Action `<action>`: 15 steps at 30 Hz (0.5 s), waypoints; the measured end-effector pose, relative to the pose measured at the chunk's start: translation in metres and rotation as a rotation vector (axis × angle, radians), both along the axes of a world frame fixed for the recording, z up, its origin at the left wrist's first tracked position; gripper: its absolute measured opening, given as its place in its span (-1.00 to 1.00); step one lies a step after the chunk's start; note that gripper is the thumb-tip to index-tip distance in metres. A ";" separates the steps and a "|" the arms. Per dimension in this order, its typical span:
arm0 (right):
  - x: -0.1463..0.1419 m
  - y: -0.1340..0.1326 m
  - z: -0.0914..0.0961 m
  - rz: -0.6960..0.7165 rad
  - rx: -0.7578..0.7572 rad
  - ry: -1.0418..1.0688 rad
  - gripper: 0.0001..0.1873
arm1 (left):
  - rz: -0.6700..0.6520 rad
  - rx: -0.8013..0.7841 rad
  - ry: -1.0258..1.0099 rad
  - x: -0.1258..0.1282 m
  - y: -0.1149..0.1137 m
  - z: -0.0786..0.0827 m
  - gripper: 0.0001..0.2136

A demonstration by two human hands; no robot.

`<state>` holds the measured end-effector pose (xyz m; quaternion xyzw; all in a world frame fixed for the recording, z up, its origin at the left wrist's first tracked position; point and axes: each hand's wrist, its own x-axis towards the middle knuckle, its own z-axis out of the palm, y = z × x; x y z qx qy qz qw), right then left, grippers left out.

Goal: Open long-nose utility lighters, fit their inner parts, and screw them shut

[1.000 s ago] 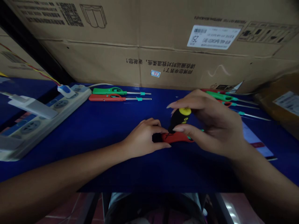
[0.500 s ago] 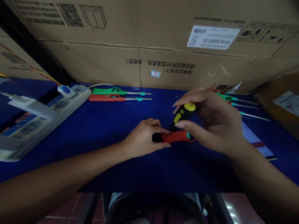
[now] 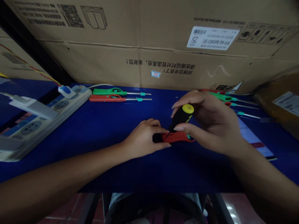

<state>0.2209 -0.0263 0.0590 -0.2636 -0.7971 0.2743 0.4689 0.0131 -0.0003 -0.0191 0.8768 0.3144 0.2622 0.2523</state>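
Note:
My left hand (image 3: 147, 137) pinches a red-and-black handle-like piece (image 3: 178, 136) against the blue table; its black end lies in my fingers and a teal bit shows at the right end. A stubby black screwdriver (image 3: 181, 116) with a yellow cap stands tilted over it. Thumb and fingers of my right hand (image 3: 212, 124) close round the screwdriver's handle. Its thin shaft reaches down to the red surface near my left fingertips; exactly where the tip sits is too dark to tell.
Green (image 3: 108, 91) and red (image 3: 107, 98) long-nosed lighters lie at the back left. Several more (image 3: 243, 104) lie behind my right hand, by a printed sheet (image 3: 258, 140). A power strip (image 3: 46, 124) runs along the left. A large cardboard box (image 3: 105, 65) stands behind.
The screwdriver handle has turned in my right hand, its yellow marks now facing right, and the right hand has shifted slightly left. My left hand and the red-and-black piece stay in place.

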 end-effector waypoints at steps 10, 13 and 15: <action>0.001 -0.006 0.003 -0.029 -0.008 0.013 -0.59 | 0.009 0.004 0.016 -0.001 0.000 0.000 -0.66; -0.002 -0.004 0.001 -0.053 0.033 0.022 -0.59 | 0.003 0.003 0.034 0.000 0.000 -0.001 -0.68; -0.002 -0.005 0.001 -0.047 0.021 -0.010 -0.60 | -0.010 0.014 0.035 0.000 0.001 -0.001 -0.69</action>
